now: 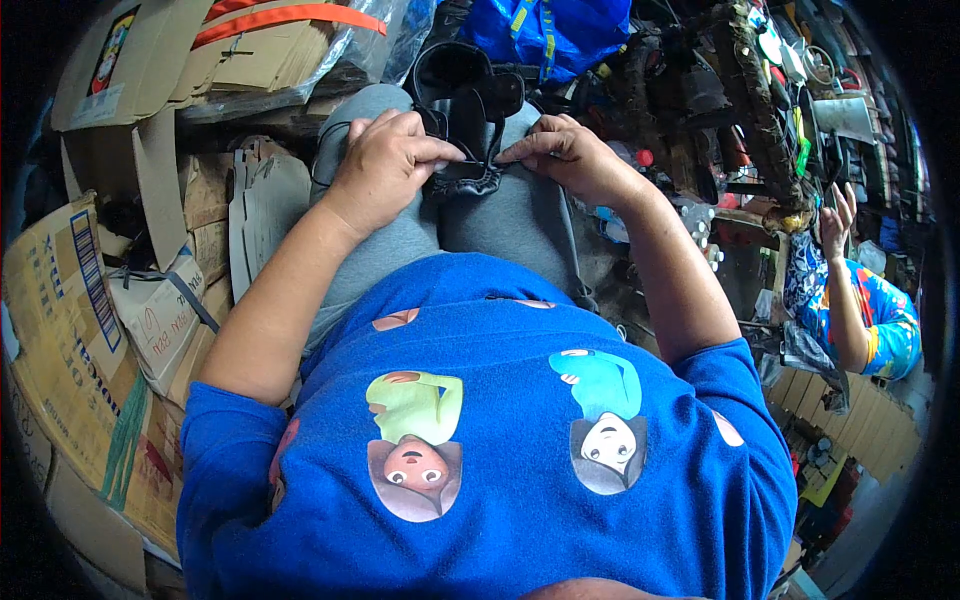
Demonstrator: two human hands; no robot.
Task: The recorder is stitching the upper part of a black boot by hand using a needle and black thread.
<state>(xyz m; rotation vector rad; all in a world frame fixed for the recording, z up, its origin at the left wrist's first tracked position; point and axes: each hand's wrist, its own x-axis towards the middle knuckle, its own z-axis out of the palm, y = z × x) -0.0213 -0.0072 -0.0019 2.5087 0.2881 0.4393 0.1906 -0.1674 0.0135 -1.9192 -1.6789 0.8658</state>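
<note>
A black, shiny, leather-like piece (470, 135) lies across my lap, with a curved, open loop at its far end and a gathered, ruffled edge at its near end. Its exact kind I cannot make out. My left hand (385, 165) pinches its left edge between thumb and forefinger. From the other side my right hand (580, 160) grips the right edge in a similar pinch, fingertips a short way from the left ones. Grey trousers (505, 225) cover my legs beneath it.
Cardboard boxes (80, 330) are stacked along my left. Beyond my knees sits a blue plastic bag (550, 35). A cluttered rack (745, 110) of tools and containers stands at the right. Another person in a colourful shirt (885, 310) is at the far right, one hand raised.
</note>
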